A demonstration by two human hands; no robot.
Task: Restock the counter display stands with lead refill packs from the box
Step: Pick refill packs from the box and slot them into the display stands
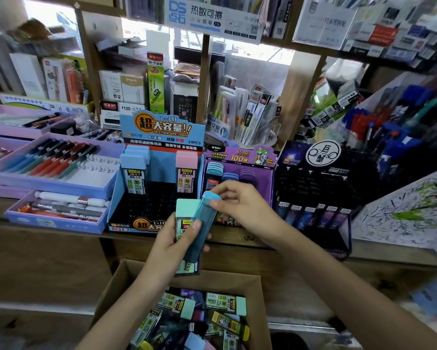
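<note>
My left hand [173, 242] grips two lead refill packs above the cardboard box [108, 289]: a mint-capped pack [185, 209] behind and a slim teal pack [204, 231] in front. My right hand [240, 207] pinches the teal pack's cap from above. Several loose refill packs [222, 303] lie in the box. On the counter stand a blue display stand [161, 137] with a few packs at its back row, a purple stand [240, 157] and a black stand [313, 173] with a front row of packs.
Purple pen trays [53, 162] sit left of the stands. A scribbled test sheet [401, 210] lies at the right. Shelves crowded with stationery rise behind the counter. The box sits low, in front of the wooden counter edge [237, 239].
</note>
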